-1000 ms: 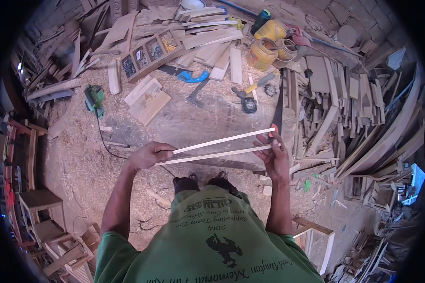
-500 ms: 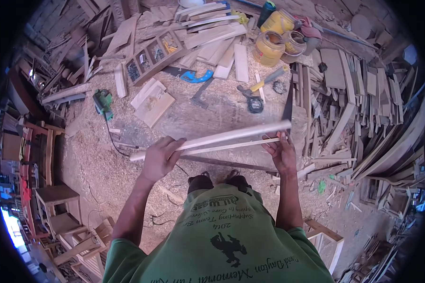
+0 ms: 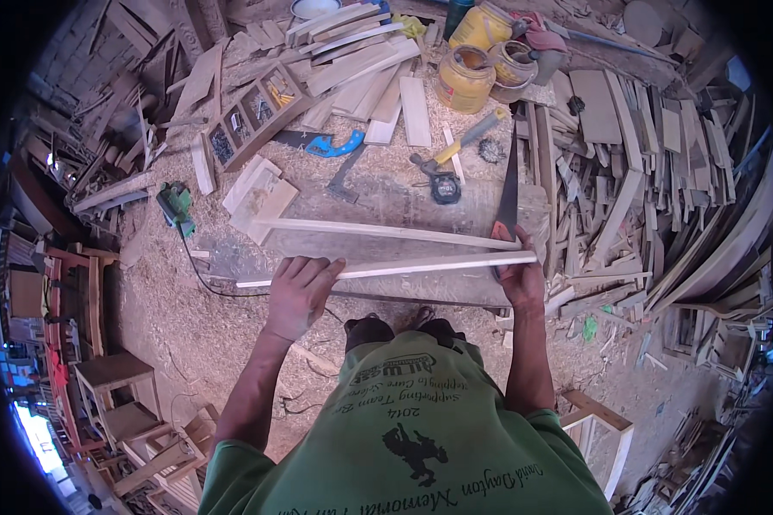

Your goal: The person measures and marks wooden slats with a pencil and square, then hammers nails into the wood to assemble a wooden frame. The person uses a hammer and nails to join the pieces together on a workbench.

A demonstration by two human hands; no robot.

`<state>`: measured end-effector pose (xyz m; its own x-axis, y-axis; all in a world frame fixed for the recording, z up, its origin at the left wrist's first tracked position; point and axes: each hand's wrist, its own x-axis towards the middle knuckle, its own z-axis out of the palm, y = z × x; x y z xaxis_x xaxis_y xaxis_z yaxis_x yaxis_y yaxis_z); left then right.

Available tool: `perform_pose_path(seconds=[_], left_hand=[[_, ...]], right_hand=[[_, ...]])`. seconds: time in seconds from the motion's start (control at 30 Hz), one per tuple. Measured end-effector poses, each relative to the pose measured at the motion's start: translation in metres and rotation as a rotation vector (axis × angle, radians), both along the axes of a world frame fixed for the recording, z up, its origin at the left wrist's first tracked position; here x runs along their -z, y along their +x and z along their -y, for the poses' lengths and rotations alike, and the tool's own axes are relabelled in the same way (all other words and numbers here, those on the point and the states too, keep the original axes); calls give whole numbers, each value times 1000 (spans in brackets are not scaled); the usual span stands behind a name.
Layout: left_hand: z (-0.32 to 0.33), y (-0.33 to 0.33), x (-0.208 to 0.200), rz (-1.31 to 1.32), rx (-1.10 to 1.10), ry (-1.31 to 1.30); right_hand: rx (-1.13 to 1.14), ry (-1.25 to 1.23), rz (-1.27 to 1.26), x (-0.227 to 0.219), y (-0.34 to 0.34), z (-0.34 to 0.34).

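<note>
- I'm standing over a sawdust-covered workbench (image 3: 404, 202) mid-frame; scrap wood piles (image 3: 661, 172) are crowding the right side.
- I'm holding a long thin wooden strip (image 3: 421, 267) across the centre; it's looking light, stiff but whippy and easily snapped, so gripping near both ends.
- A second strip (image 3: 386, 230) is lying just above it on the bench.
- A handsaw (image 3: 507, 184) is standing in the way by my right hand (image 3: 517, 273), fingers curled round the strip's end.
- My left hand (image 3: 301, 292) is resting half-closed over the strip.
- Yellow tubs (image 3: 465, 79) are sitting upper centre.
</note>
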<state>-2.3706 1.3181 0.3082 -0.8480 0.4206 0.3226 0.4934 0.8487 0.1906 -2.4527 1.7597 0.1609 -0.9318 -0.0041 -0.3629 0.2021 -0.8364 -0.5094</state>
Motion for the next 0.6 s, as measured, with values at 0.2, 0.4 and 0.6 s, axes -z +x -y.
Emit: perform_pose_path(seconds=[0.2,0.4,0.6], left_hand=[[-4,-21,19,98,-41,95],[-1,-33,30,159,-87,71],[26,-67,62,254,46,112]], right_hand=[[-23,23,72,17,0,-17],[-22,71,80,20,0,-19],[-47,159,103,19,1,1]])
